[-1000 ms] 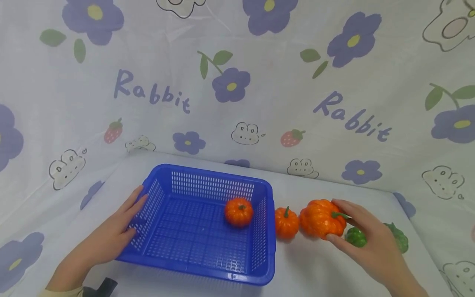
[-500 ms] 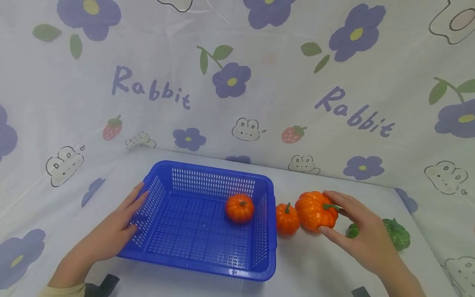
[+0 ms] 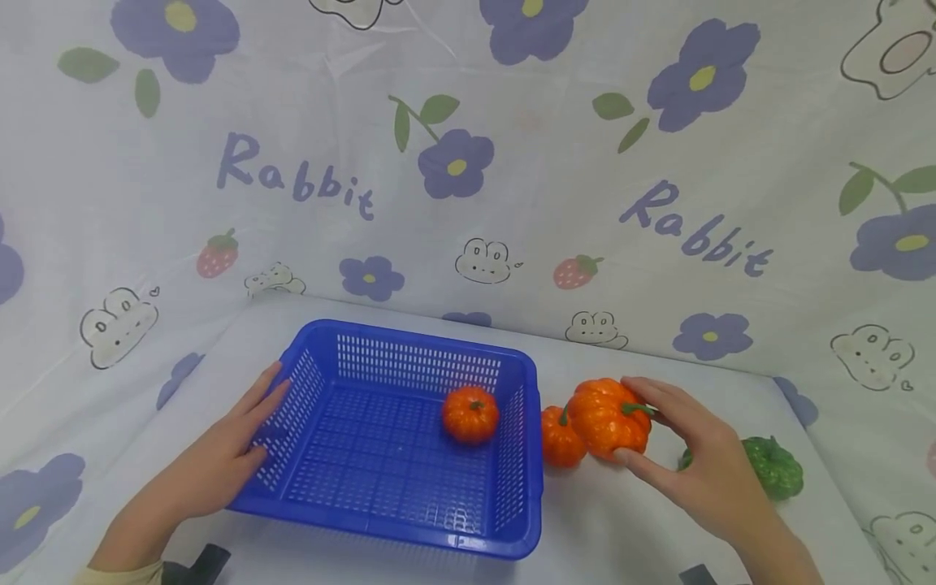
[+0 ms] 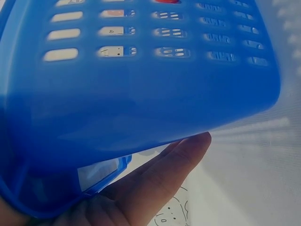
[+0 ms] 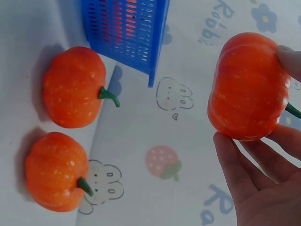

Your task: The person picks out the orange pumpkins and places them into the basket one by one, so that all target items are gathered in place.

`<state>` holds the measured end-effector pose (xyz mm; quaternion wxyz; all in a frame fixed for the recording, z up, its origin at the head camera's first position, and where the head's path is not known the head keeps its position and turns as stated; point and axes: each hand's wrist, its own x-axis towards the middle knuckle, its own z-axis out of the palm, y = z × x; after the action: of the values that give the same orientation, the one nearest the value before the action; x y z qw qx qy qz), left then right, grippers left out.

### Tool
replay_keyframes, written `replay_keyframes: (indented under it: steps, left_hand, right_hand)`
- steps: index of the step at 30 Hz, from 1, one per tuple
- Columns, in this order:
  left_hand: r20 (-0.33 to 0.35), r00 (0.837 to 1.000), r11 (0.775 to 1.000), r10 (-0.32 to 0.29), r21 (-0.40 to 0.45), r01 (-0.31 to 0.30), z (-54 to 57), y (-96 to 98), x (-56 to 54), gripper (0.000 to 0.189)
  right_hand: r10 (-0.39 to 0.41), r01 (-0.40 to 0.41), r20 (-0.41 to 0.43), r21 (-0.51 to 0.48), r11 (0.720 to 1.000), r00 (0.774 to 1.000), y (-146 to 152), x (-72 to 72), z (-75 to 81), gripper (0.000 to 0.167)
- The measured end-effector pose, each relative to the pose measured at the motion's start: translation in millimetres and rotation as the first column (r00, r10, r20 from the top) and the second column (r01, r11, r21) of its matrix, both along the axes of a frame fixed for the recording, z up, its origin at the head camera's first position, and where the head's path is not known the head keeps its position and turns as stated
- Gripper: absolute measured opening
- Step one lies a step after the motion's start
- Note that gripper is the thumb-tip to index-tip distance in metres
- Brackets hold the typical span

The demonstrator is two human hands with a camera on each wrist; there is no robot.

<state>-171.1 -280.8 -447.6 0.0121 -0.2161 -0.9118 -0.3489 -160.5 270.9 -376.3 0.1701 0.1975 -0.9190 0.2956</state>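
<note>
Plainly, we see the right hand (image 3: 702,459) holding an orange pumpkin (image 3: 605,418) above the white table (image 3: 614,528), just to the right of the blue basket (image 3: 366,463). Its thumb and fingers pinch the pumpkin from opposite sides, and the green stem points toward the palm. In the right wrist view we find the held pumpkin well apart from the two that stand on the table: a near pumpkin (image 5: 73,87) close beside the basket, and a far pumpkin (image 5: 56,172) next to it, both with their stems up.

We see the left hand (image 3: 208,467) at the basket's left side, its fingers straight and slightly spread along the wall by the rim. From the left wrist view we make out one straight finger along the basket's lower edge, but we cannot tell how hard it presses.

Inside the basket we spot one small pumpkin (image 3: 470,415), upright on the slatted floor near the right wall. Beyond the right hand sits a green pumpkin (image 3: 775,467), while a bit of green (image 3: 684,461) peeks out behind the fingers. Behind everything we have a printed cloth (image 3: 541,130) with purple flowers, rabbits and strawberries.
</note>
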Motion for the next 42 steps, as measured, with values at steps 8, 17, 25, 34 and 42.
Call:
replay_keyframes:
  steps: [8,17,25,34,42]
  left_hand:
    - [-0.017,1.0,1.0,-0.005,0.006,0.005,-4.4,-0.5,-0.3,0.079]
    - [-0.009,1.0,1.0,0.003,-0.003,-0.003,-3.3,-0.4,0.0,0.08]
    - [0.0,1.0,1.0,0.007,-0.005,-0.007,-1.5,0.3,0.9,0.079]
    - [0.005,1.0,1.0,0.008,-0.001,-0.008,-1.7,0.8,1.0,0.08]
    - [0.013,1.0,1.0,0.012,-0.004,-0.011,-1.3,0.7,1.1,0.079]
  right_hand:
    - [0.004,-0.004,0.006,0.003,1.0,1.0,-5.5,-1.4,-1.4,0.075]
    - [0.017,-0.016,0.021,-0.012,1.0,1.0,-10.1,-1.9,-2.4,0.074]
    - [0.034,-0.034,0.046,-0.007,0.999,0.998,-14.9,-4.6,-1.1,0.072]
    - [0.059,-0.058,0.045,-0.021,0.998,0.997,-19.5,-4.2,0.9,0.072]
    - [0.1,-0.099,0.022,-0.026,0.995,0.995,-24.3,-4.6,2.2,0.073]
